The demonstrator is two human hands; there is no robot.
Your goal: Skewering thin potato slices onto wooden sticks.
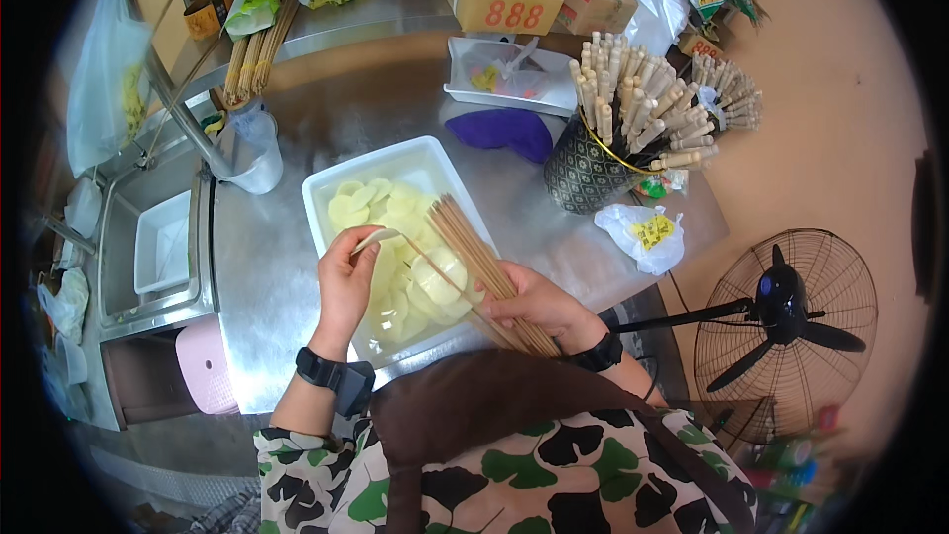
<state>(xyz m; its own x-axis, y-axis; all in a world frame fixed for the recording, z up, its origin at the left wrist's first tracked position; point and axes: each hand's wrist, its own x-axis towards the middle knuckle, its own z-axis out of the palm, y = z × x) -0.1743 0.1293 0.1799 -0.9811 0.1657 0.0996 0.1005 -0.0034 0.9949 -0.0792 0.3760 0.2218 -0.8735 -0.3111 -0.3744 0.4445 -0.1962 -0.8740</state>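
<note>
Between the thumb and fingers of my left hand (pixel 348 267) is a pale potato slice (pixel 377 237), its edge at the tip of a thin wooden skewer (pixel 430 261). My right hand (pixel 537 304) grips that skewer together with a thick bundle of bamboo skewers (pixel 474 245). On the single skewer, a few slices (pixel 439 276) seem to be threaded, though where they overlap the pile is hard to tell. Under both hands stands a white plastic tub (pixel 428 156) holding many potato slices (pixel 393 308), which look wet.
A patterned bucket (pixel 589 167) of wooden-handled sticks stands right of the tub, near a purple cloth (pixel 504 133) and a plastic bag (pixel 641 237). A black fan (pixel 782 311) is at the right. To the left are a clear jug (pixel 259 156) and a steel sink (pixel 118 237).
</note>
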